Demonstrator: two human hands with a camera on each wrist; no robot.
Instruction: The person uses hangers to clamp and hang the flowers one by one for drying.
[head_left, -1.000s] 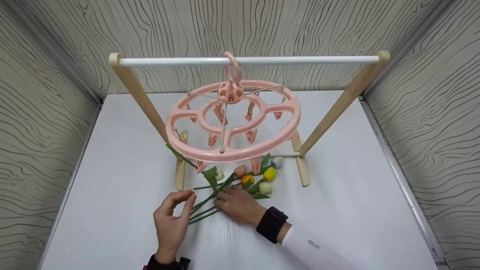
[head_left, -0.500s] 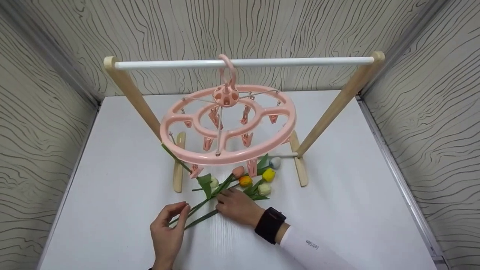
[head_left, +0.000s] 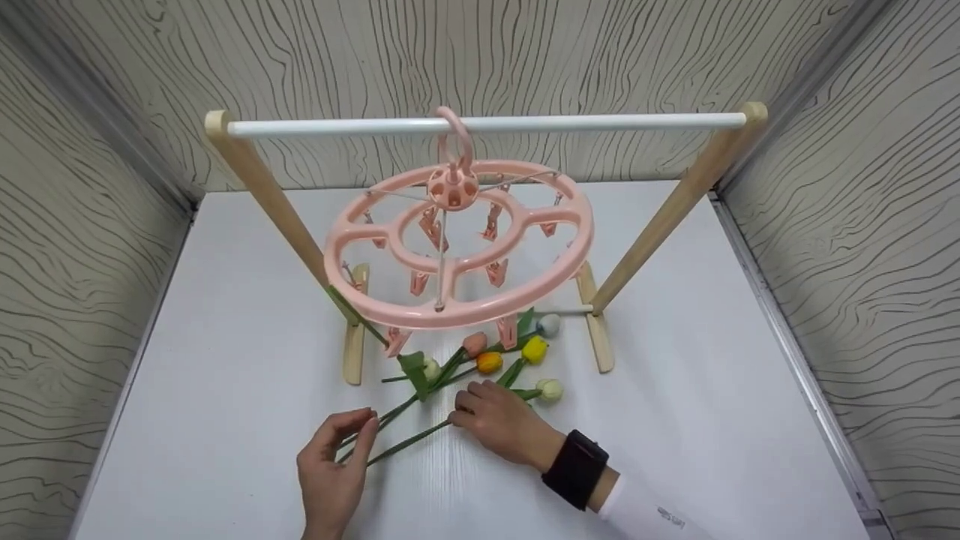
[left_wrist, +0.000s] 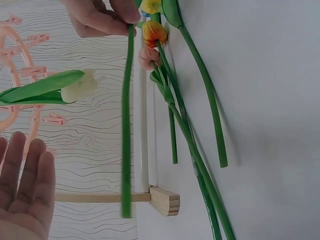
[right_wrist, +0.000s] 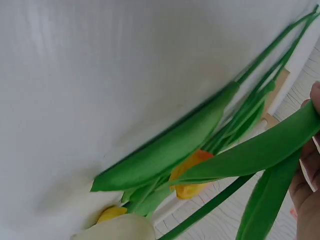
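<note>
My right hand (head_left: 504,421) pinches the green stem (left_wrist: 127,115) of a white tulip (head_left: 550,389); the bloom points away to the right. Its leaves (right_wrist: 260,150) fan out by the fingers in the right wrist view. Slightly curved and holding nothing, my left hand (head_left: 334,469) hovers by the stem ends at the lower left. Under the hanger lie a pink tulip (head_left: 475,344), an orange tulip (head_left: 489,363), a yellow tulip (head_left: 535,349) and a pale blue tulip (head_left: 549,325). Another white tulip (left_wrist: 80,87) hangs bloom-down from a pink clip (head_left: 397,342).
A round pink clip hanger (head_left: 510,307) hooks over the white bar (head_left: 600,122) of a wooden stand (head_left: 660,217). Several clips dangle below its rings, low over the flowers. Patterned walls (head_left: 97,315) enclose the white table (head_left: 712,435) at the back and sides.
My right hand has shifted right and slightly toward me, drawing a white tulip away from the others. My left hand has moved down and a little left from its place a second ago.
</note>
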